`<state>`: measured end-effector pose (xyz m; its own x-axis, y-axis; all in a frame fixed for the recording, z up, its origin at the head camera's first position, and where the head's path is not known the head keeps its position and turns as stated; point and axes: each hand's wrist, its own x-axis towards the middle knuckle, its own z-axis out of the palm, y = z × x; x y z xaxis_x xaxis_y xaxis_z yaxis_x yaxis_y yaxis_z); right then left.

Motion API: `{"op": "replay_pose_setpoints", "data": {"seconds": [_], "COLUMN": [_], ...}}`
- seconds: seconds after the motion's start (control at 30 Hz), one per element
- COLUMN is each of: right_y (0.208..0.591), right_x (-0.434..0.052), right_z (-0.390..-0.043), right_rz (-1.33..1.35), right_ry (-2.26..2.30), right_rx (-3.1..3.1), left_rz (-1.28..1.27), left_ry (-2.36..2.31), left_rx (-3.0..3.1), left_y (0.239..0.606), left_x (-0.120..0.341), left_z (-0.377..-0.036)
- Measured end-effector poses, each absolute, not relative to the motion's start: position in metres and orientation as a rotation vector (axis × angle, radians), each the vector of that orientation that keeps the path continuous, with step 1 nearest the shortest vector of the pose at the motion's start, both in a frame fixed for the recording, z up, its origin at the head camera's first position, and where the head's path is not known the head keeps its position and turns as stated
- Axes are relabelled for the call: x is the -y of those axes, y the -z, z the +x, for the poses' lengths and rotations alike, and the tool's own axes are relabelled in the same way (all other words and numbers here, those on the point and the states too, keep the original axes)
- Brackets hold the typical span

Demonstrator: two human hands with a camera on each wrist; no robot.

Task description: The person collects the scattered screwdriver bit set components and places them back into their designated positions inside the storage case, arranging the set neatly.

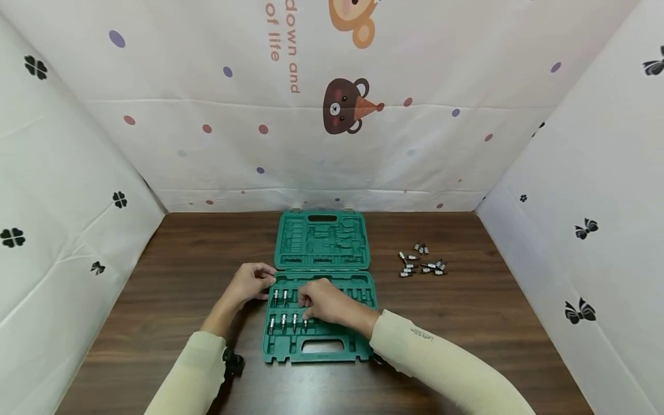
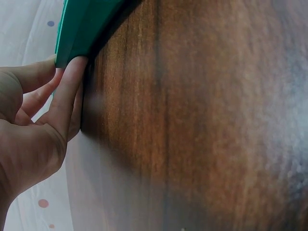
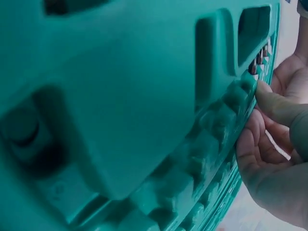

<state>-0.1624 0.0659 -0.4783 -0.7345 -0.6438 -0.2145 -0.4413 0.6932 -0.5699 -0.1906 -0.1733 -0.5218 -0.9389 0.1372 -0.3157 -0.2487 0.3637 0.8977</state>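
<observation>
An open green tool case lies on the wooden table, its lid point(image 1: 321, 239) at the back and its tray point(image 1: 319, 346) toward me. Several silver socket bits point(image 1: 283, 321) stand in the tray's left slots. My left hand point(image 1: 254, 282) rests at the tray's upper left corner; in the left wrist view its fingers point(image 2: 67, 91) lie fairly straight against the green case edge point(image 2: 77, 24). My right hand point(image 1: 324, 302) hovers over the tray's middle, fingertips curled down on a bit point(image 1: 305, 324) in the lower row. The right wrist view shows the thumb point(image 3: 284, 110) against the tray's ribbed moulding point(image 3: 144, 120).
A loose pile of several more silver bits point(image 1: 422, 262) lies on the table point(image 1: 493, 323) right of the lid. White patterned cloth walls point(image 1: 62, 190) close in the left, back and right sides. A small black object point(image 1: 233, 363) sits by my left sleeve.
</observation>
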Motion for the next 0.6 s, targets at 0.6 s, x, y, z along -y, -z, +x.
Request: {"op": "replay_pose_setpoints", "data": {"seconds": [0.6], "right_y": [0.4800], "right_x": [-0.0645], "right_z": [-0.1654], "right_rz": [-0.907], "right_ry": [0.648], "right_rx": [-2.489], "left_rz": [-0.087], "left_ry": [-1.610], "left_rx": [-2.283], "left_y": [0.5208], "left_x": [0.1775], "left_z": [-0.1904]}}
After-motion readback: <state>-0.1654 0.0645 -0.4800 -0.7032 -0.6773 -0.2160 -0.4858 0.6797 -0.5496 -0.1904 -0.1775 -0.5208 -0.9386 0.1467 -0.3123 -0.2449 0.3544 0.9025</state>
